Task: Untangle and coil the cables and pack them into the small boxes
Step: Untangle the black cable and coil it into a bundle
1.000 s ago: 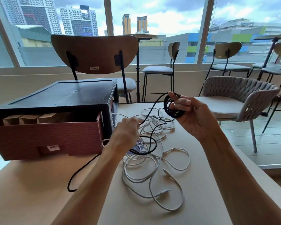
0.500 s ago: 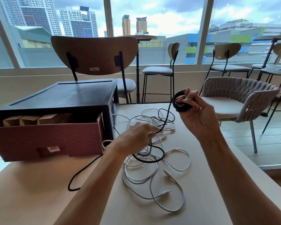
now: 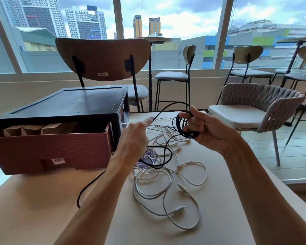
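The right hand [image 3: 212,133] is holding a coil of the black cable [image 3: 185,127] raised above the far middle of the bench [image 3: 219,209], its fingers [image 3: 198,129] curling through the loops and the thumb pressing on top. From the coil the cable is arching up and left to the tip of the left hand [image 3: 133,140], whose forefinger is pointing out. That hand is showing only its back and is blurred, so I cannot tell whether its fingers are pinching the cable or merely touching it. The slack is looping on the bench under the left wrist and trailing to the near left. The white cables [image 3: 166,184] are lying in a loose tangle on the bench between the two forearms, partly over a round purple label [image 3: 148,160]. At the left, the small boxes [image 3: 25,129] are standing in a row inside a red-brown box [image 3: 48,151], which is sitting under a black case [image 3: 69,105].
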The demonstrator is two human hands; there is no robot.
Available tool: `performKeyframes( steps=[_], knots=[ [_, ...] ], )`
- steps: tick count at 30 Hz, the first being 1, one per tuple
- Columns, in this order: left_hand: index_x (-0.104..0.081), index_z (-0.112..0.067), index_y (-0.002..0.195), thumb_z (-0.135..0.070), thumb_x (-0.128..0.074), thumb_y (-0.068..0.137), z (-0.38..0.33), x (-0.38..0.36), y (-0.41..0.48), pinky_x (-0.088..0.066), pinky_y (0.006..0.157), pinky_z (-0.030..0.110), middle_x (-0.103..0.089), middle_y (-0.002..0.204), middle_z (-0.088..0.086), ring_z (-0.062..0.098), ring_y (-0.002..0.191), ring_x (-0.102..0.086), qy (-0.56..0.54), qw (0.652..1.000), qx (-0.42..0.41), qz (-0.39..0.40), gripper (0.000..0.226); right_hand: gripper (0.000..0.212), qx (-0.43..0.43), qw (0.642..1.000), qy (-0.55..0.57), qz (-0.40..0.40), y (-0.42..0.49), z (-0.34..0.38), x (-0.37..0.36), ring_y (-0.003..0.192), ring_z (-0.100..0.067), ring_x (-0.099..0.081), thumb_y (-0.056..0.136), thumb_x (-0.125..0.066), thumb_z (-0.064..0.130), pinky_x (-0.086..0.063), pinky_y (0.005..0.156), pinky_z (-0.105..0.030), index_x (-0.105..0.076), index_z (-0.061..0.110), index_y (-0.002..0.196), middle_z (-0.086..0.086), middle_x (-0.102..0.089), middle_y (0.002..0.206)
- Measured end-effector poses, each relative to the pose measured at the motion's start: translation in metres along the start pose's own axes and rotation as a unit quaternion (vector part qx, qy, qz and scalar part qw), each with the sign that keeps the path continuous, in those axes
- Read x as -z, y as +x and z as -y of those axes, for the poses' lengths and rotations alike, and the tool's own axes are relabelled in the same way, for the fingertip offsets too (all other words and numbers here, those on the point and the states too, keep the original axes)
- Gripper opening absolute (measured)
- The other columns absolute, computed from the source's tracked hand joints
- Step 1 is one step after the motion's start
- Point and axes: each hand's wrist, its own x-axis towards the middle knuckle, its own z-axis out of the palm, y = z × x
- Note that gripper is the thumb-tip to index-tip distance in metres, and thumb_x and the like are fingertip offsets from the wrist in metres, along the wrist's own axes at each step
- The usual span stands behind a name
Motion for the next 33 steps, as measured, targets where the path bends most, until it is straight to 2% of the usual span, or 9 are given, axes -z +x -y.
performKeyframes(
  steps=[5, 11, 17, 20, 23, 25, 29, 31, 33],
  knots=[
    [-0.04, -0.031, 0.149, 0.01, -0.033, 0.092, -0.001, -0.01, -0.004, -0.058, 0.07, 0.039, -0.067, 0.125, 0.016, 0.026, 0.073, -0.068, 0.029, 0.997, 0.005, 0.068, 0.07, 0.039, 0.018, 0.998, 0.048, 0.025, 0.0, 0.001, -0.001, 0.045, -0.006, -0.032, 0.1, -0.044, 0.028, -0.054, 0.074, -0.024, -0.071, 0.004, 0.086, 0.009, -0.032, 0.05],
    [-0.043, -0.035, 0.146, 0.008, -0.038, 0.095, -0.003, -0.019, -0.003, -0.055, 0.079, 0.03, -0.057, 0.139, 0.007, 0.019, 0.087, -0.063, 0.039, 0.985, -0.019, 0.168, 0.067, 0.026, 0.08, 0.991, 0.111, 0.011, 0.006, -0.003, -0.001, 0.055, -0.007, -0.038, 0.099, -0.041, 0.018, -0.047, 0.082, -0.024, -0.055, 0.0, 0.111, 0.007, -0.046, 0.064],
    [-0.052, -0.026, 0.142, -0.006, -0.047, 0.103, -0.022, -0.011, -0.007, -0.04, 0.07, 0.015, -0.065, 0.127, 0.01, 0.022, 0.103, -0.066, 0.002, 0.969, -0.088, 0.23, 0.045, 0.024, 0.158, 0.974, 0.157, -0.045, 0.013, -0.006, 0.001, 0.07, -0.013, -0.057, 0.103, -0.035, 0.008, -0.046, 0.087, -0.028, -0.052, -0.002, 0.117, -0.007, -0.067, 0.09],
    [-0.058, -0.023, 0.137, -0.014, -0.05, 0.103, -0.029, -0.003, -0.006, -0.043, 0.067, 0.012, -0.068, 0.117, 0.007, 0.019, 0.093, -0.066, -0.035, 0.965, -0.111, 0.236, 0.036, 0.023, 0.194, 0.974, 0.062, -0.1, 0.013, -0.01, 0.001, 0.077, -0.014, -0.06, 0.105, -0.035, 0.007, -0.051, 0.084, -0.025, -0.053, -0.001, 0.116, -0.009, -0.074, 0.094],
    [-0.068, -0.016, 0.115, -0.017, -0.052, 0.102, -0.032, 0.006, -0.004, -0.048, 0.068, 0.023, -0.065, 0.089, -0.002, 0.013, 0.076, -0.061, -0.049, 0.963, -0.127, 0.231, 0.02, 0.022, 0.207, 0.97, -0.053, -0.117, 0.015, -0.014, 0.002, 0.079, -0.012, -0.061, 0.106, -0.034, 0.008, -0.049, 0.082, -0.024, -0.053, 0.006, 0.115, -0.007, -0.075, 0.097],
    [-0.07, -0.015, 0.102, -0.018, -0.056, 0.1, -0.029, 0.01, -0.002, -0.043, 0.062, 0.016, -0.06, 0.078, -0.008, 0.007, 0.069, -0.057, -0.069, 0.964, -0.117, 0.227, 0.015, 0.022, 0.205, 0.964, -0.114, -0.121, 0.014, -0.015, 0.004, 0.08, -0.013, -0.06, 0.106, -0.034, 0.008, -0.046, 0.085, -0.027, -0.054, 0.009, 0.114, -0.006, -0.075, 0.098],
    [-0.071, -0.016, 0.098, -0.023, -0.061, 0.098, -0.021, 0.02, 0.002, -0.05, 0.073, 0.024, -0.067, 0.083, -0.005, 0.013, 0.078, -0.063, -0.094, 0.962, -0.1, 0.236, 0.012, 0.031, 0.207, 0.943, -0.225, -0.128, 0.014, -0.018, 0.011, 0.085, -0.016, -0.058, 0.106, -0.036, 0.011, -0.04, 0.096, -0.037, -0.066, 0.012, 0.099, -0.009, -0.072, 0.107],
    [-0.071, -0.019, 0.093, -0.022, -0.063, 0.097, -0.016, 0.025, 0.005, -0.053, 0.075, 0.028, -0.07, 0.084, -0.007, 0.012, 0.08, -0.066, -0.126, 0.955, -0.112, 0.243, 0.01, 0.023, 0.204, 0.934, -0.271, -0.115, 0.018, -0.02, 0.011, 0.081, -0.012, -0.059, 0.106, -0.034, 0.012, -0.041, 0.09, -0.031, -0.057, 0.015, 0.11, -0.004, -0.074, 0.097],
    [-0.069, -0.022, 0.087, -0.021, -0.063, 0.096, -0.011, 0.03, 0.008, -0.049, 0.066, 0.018, -0.068, 0.072, -0.015, 0.001, 0.067, -0.062, -0.183, 0.943, -0.112, 0.256, 0.011, 0.019, 0.195, 0.916, -0.337, -0.094, 0.019, -0.021, 0.009, 0.075, -0.008, -0.059, 0.107, -0.034, 0.011, -0.042, 0.08, -0.021, -0.049, 0.014, 0.118, -0.001, -0.074, 0.09]
  ],
)
